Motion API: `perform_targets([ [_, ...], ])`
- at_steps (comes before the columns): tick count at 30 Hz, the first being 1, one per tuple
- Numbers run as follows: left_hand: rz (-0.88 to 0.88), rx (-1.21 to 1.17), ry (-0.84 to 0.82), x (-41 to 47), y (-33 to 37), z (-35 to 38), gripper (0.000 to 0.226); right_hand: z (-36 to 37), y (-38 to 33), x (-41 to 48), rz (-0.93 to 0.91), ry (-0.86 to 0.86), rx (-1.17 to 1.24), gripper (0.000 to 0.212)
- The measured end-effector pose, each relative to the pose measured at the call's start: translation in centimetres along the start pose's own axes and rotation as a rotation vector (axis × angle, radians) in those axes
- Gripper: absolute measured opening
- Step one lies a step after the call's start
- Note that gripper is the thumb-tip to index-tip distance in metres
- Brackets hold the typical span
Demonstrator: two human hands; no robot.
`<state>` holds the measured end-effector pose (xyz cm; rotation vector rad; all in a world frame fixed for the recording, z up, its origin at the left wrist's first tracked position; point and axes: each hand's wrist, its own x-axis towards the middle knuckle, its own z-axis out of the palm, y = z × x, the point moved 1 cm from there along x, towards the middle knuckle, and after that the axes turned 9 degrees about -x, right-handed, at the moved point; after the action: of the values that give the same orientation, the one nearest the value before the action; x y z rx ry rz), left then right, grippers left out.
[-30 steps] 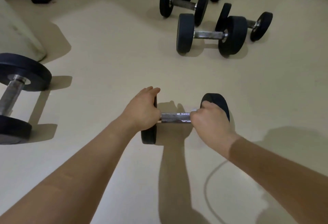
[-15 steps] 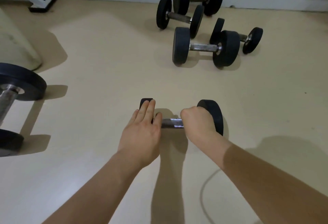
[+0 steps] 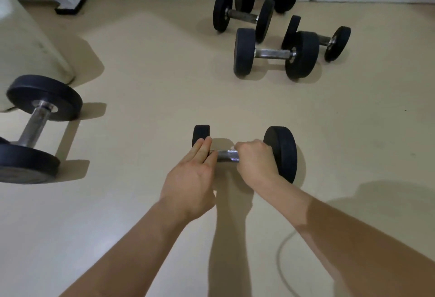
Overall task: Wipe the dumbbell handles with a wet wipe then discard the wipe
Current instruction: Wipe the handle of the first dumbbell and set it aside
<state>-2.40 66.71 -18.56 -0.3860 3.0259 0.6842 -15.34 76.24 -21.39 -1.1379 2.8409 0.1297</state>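
One dumbbell in work: a small dumbbell [image 3: 280,153] lies on the floor [image 3: 153,84] at centre frame, its bar running left to right.
Handle: only a short bare stretch of the handle [image 3: 227,155] shows, between the two hands.
Right hand: the right hand [image 3: 255,160] is curled round the handle just beside the right plate; a white scrap at its thumb side looks like the wet wipe [image 3: 233,148] (most of it is hidden in the fist).
Left hand: the left hand [image 3: 188,179] lies flat, fingers straight and together over the left plate [image 3: 201,132], holding nothing.
Just changed: a second ago the left hand's fingers were hooked over that plate; now they press it flat. The right fist has slid left, so less metal shows.
Meaning: I judge the wiping stroke on this handle is under way, with the plate braced against rolling.
Left to do: four more dumbbells [image 3: 273,54] sit in the upper right and a large dumbbell [image 3: 35,127] at the left edge; discarding comes later.
Further out: a cream cushion [image 3: 28,44] fills the upper left, and a thin cable [image 3: 282,245] curves along the bottom.
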Motion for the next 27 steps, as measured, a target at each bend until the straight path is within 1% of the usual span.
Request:
perform_targets([
  [2, 0.010, -0.013, 0.044, -1.4, 0.3, 0.2, 0.060, 0.0, 0.0, -0.3, 0.020, -0.015, 0.136, 0.011],
  [3, 0.004, -0.027, 0.081, -1.9, 0.3, 0.1, 0.051, -0.3, 0.2, -0.4, 0.011, -0.033, 0.171, 0.007],
  [5, -0.071, -0.097, 0.149, -1.6, 0.2, -1.0, 0.034, -0.7, 0.3, -0.5, -0.029, -0.093, 0.140, 0.005],
  [6, -0.101, -0.118, 0.151, -1.2, 0.1, -1.6, 0.032, -0.9, -0.1, -1.0, -0.044, -0.125, 0.132, 0.005],
  [8, -0.092, -0.079, 0.073, -0.8, -0.2, -2.1, 0.041, -1.4, -1.5, -2.7, -0.091, -0.152, 0.171, 0.019],
  [11, -0.128, 0.020, -0.076, -2.0, -0.2, -1.8, 0.062, -1.5, -2.6, -5.4, -0.169, -0.108, 0.255, 0.031],
  [13, -0.117, 0.102, -0.116, -3.0, 0.2, -1.5, 0.071, -0.9, -2.2, -5.7, -0.160, -0.074, 0.314, 0.035],
  [15, -0.123, 0.162, -0.112, -2.7, 0.4, -1.4, 0.075, -0.2, -1.4, -4.8, -0.103, -0.057, 0.318, 0.039],
  [16, -0.137, 0.177, -0.109, -2.2, 0.5, -1.5, 0.076, -0.1, -1.3, -4.5, -0.096, -0.079, 0.240, 0.039],
  [18, -0.176, 0.205, -0.132, -1.1, 0.5, -1.6, 0.075, -0.3, -1.2, -4.7, -0.152, -0.139, 0.012, 0.030],
  [19, -0.188, 0.226, -0.144, -0.8, 0.5, -1.6, 0.074, -0.7, -1.0, -4.9, -0.182, -0.154, -0.051, 0.022],
  [20, -0.195, 0.243, -0.147, -0.7, 0.6, -1.7, 0.071, -0.9, -0.5, -5.1, -0.195, -0.168, -0.043, 0.014],
  [21, -0.198, 0.259, -0.128, -0.8, 0.7, -1.7, 0.064, -1.3, 0.0, -5.2, -0.186, -0.169, 0.041, 0.010],
  [22, -0.185, 0.275, -0.098, -1.1, 0.9, -1.8, 0.052, -1.7, 0.6, -5.3, -0.138, -0.180, 0.198, 0.013],
  [23, -0.164, 0.294, -0.074, -1.5, 1.1, -1.9, 0.039, -2.4, 1.2, -5.3, -0.055, -0.200, 0.446, 0.017],
  [25, -0.138, 0.277, -0.029, -2.2, 1.5, -2.2, 0.022, -4.2, 1.7, -5.2, 0.146, -0.239, 1.054, 0.016],
  [26, -0.157, 0.208, -0.022, -2.4, 1.5, -2.6, 0.020, -5.1, 1.9, -5.3, 0.214, -0.273, 1.307, 0.015],
  [27, -0.192, 0.115, -0.021, -2.4, 1.7, -3.2, 0.023, -5.9, 1.9, -5.3, 0.249, -0.317, 1.498, 0.014],
])
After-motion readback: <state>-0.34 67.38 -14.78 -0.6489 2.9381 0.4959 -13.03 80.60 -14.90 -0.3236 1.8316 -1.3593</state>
